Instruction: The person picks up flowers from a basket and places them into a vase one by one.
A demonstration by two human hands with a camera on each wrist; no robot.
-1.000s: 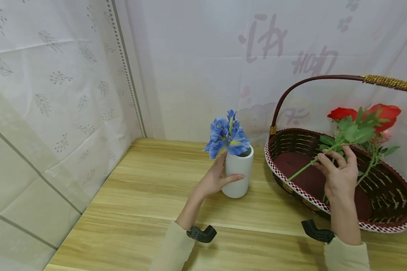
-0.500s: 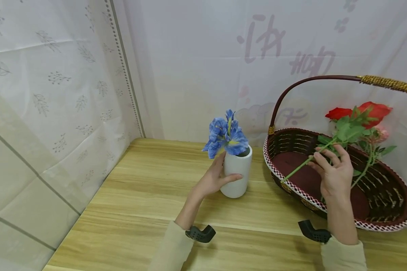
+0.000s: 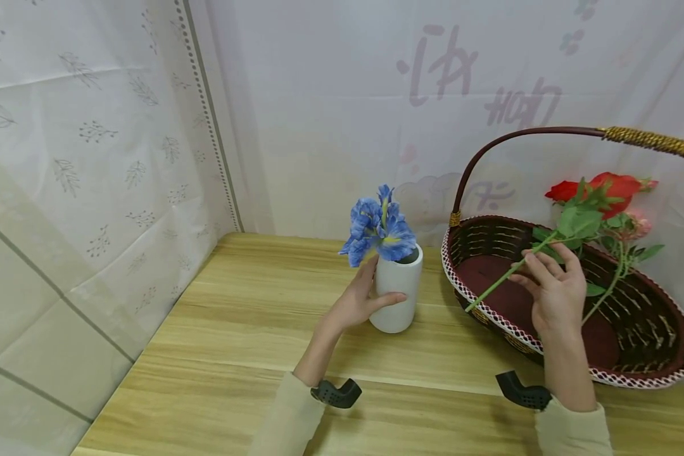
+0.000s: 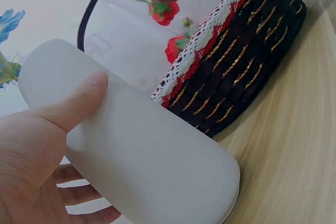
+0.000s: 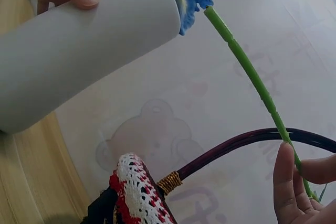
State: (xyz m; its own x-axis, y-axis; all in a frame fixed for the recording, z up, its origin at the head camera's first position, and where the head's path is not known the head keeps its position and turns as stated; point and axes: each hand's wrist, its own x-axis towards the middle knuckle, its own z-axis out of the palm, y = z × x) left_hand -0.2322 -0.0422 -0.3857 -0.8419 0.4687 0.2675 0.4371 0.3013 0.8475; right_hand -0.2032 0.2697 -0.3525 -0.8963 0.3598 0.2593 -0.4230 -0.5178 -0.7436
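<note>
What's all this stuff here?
table: one, light wood, foreground
vase: one, white, on table
frilly blooms: count unclear, blue, vase mouth
basket: one, dark brown, right of vase
large blooms: two seen, red, above basket
small blooms: at least one, pink, above basket
stems: at least two, green, at basket
cloth: count unclear, white, behind table
sleeves: two, beige, on forearms
mounts: two, black, on wrists
left hand: one, gripping vase
right hand: one, pinching stem

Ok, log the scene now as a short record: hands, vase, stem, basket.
Left hand: gripping the white vase
Right hand: pinching a green stem
Vase: upright on the wooden table, blue flowers at its mouth
Stem end: outside the vase
Basket: right of the vase, red flowers showing above its far rim
Unclear: which red bloom the stem carries
</note>
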